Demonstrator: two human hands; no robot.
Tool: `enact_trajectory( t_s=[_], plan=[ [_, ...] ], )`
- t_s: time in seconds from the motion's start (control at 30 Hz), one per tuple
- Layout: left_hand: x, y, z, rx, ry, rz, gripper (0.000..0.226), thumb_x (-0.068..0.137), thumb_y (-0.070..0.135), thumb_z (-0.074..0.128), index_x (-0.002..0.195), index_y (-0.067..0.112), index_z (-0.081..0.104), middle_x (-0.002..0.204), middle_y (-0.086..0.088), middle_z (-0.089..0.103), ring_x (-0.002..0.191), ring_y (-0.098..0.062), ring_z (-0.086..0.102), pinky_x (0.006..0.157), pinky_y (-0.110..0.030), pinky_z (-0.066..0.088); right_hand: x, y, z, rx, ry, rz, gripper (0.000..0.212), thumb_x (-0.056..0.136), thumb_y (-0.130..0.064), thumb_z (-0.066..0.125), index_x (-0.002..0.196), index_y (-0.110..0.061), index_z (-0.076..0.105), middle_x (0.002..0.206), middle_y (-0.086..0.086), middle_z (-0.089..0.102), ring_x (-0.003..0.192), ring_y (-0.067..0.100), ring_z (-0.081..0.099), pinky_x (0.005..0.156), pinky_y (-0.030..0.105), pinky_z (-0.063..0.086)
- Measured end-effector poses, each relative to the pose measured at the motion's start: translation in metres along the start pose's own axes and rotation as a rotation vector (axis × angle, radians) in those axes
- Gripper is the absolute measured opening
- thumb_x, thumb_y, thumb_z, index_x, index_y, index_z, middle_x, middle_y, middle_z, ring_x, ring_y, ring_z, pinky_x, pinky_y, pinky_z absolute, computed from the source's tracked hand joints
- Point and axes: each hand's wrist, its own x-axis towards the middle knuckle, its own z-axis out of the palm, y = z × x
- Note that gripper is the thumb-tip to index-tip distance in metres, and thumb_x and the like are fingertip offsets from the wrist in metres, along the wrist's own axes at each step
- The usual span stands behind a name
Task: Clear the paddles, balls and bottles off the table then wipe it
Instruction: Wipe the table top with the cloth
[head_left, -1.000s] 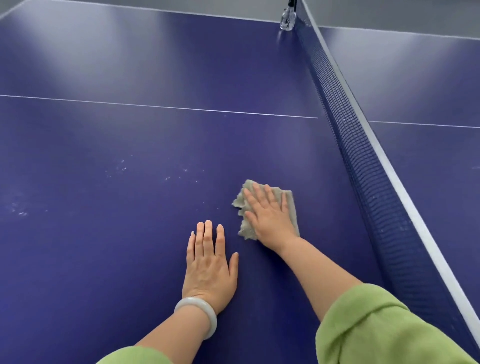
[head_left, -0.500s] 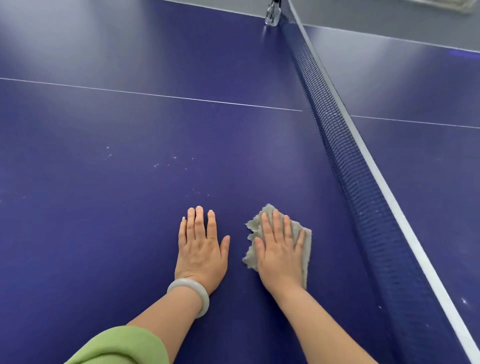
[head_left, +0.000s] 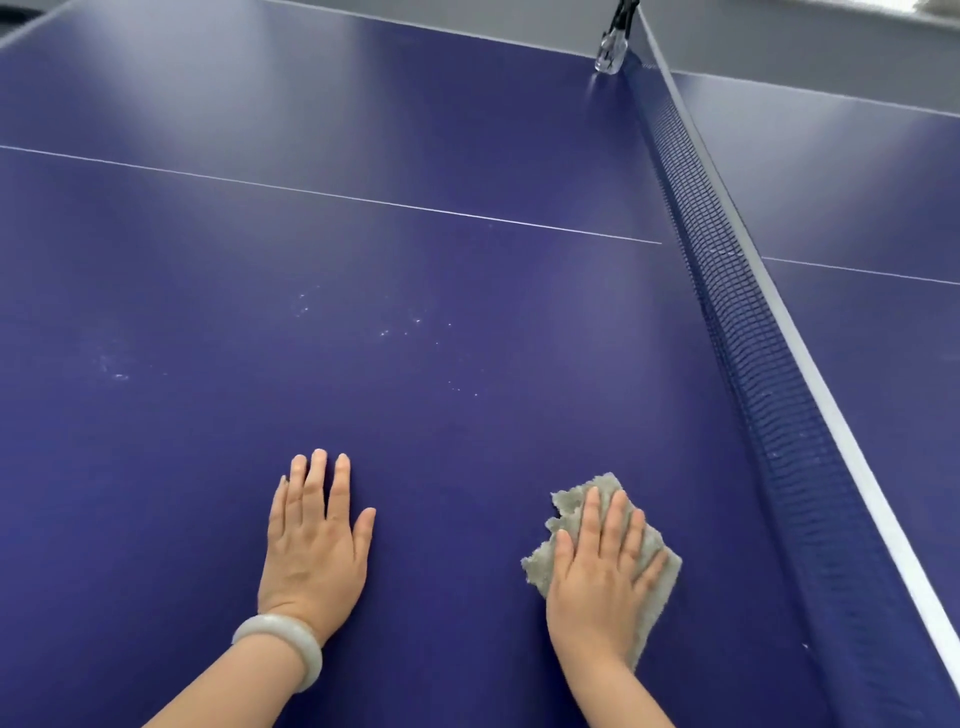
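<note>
The dark blue ping-pong table (head_left: 415, 291) fills the view. My right hand (head_left: 597, 577) lies flat with straight fingers on a grey cloth (head_left: 652, 587), pressing it to the table near the net. My left hand (head_left: 311, 551) rests flat on the bare table to the left of the cloth, a pale bangle on its wrist. No paddles, balls or bottles show on the table.
The blue net (head_left: 737, 312) with its white top band runs diagonally along the right, clamped by a post (head_left: 613, 47) at the far edge. A white centre line (head_left: 332, 195) crosses the table. Faint white specks (head_left: 395, 327) mark the surface ahead of my hands.
My right hand has slid the cloth toward me and to the right, closer to the net. My left hand has stayed flat on the table.
</note>
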Motion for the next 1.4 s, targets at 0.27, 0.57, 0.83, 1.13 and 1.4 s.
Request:
enact_trajectory(
  t_s=[0.27, 0.57, 0.83, 1.13, 1.4],
  plan=[
    [0.001, 0.001, 0.0, 0.013, -0.005, -0.019, 0.073, 0.101, 0.049, 0.004, 0.145, 0.007, 0.042, 0.151, -0.016, 0.038, 0.143, -0.034, 0.029, 0.119, -0.042, 0.009, 0.081, -0.04, 0.0, -0.134, -0.061, -0.509, 0.063, 0.096, -0.054, 0.001, 0.155, -0.033, 0.005, 0.164, -0.008, 0.0, 0.15, 0.013, -0.007, 0.118, 0.051, -0.002],
    [0.002, 0.002, -0.001, 0.027, -0.013, -0.019, 0.07, 0.101, 0.046, 0.004, 0.145, 0.007, 0.042, 0.15, -0.017, 0.039, 0.142, -0.035, 0.032, 0.116, -0.047, 0.017, 0.042, -0.024, 0.0, -0.077, 0.004, -0.113, 0.063, 0.1, -0.049, 0.001, 0.156, -0.021, 0.011, 0.163, 0.005, 0.006, 0.15, 0.026, 0.009, 0.118, 0.055, 0.008],
    [0.002, -0.001, 0.003, 0.028, -0.022, -0.014, 0.066, 0.102, 0.044, 0.004, 0.147, 0.008, 0.037, 0.15, -0.017, 0.039, 0.142, -0.034, 0.032, 0.115, -0.047, 0.019, 0.11, -0.06, -0.004, -0.155, -0.147, -0.762, 0.064, 0.091, -0.06, -0.003, 0.151, -0.039, -0.01, 0.16, -0.015, -0.016, 0.147, 0.01, -0.02, 0.118, 0.043, -0.013],
    [0.002, -0.001, 0.005, 0.02, -0.014, -0.008, 0.066, 0.102, 0.042, 0.007, 0.147, 0.006, 0.039, 0.152, -0.018, 0.038, 0.143, -0.035, 0.031, 0.116, -0.048, 0.02, 0.116, -0.047, -0.01, -0.02, 0.02, -0.049, 0.062, 0.1, -0.044, 0.009, 0.157, -0.022, 0.007, 0.164, 0.004, 0.002, 0.151, 0.027, 0.001, 0.119, 0.053, 0.0],
    [0.001, -0.001, 0.003, 0.026, 0.014, -0.006, 0.061, 0.102, 0.041, 0.009, 0.148, 0.006, 0.03, 0.151, -0.019, 0.038, 0.143, -0.036, 0.033, 0.114, -0.049, 0.022, 0.124, -0.072, 0.012, -0.213, 0.026, -0.764, 0.056, 0.102, -0.042, 0.009, 0.156, -0.028, 0.012, 0.163, -0.001, 0.009, 0.149, 0.025, 0.016, 0.117, 0.05, 0.013]
  ],
)
